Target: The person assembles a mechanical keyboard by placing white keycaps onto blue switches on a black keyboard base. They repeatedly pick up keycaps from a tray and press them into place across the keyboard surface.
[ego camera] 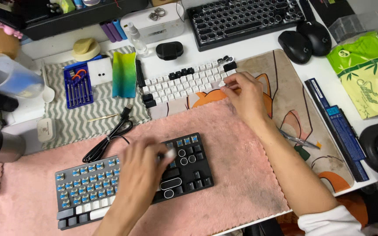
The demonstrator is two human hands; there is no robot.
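Pink towel [232,175] is spread over the near worktop [259,48]. Stripped dark keyboard [132,181], blue switches exposed, is laid on it, near left. Loose white and black keycaps [184,83] are ranked beyond, centre. Left hand [143,168] is pinched on a white keycap [170,153] above the keyboard. Right hand [243,94] is curled over the keycap rows, fingertips touching them.

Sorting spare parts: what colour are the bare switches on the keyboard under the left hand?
Blue switches, seen clearly in the head view.
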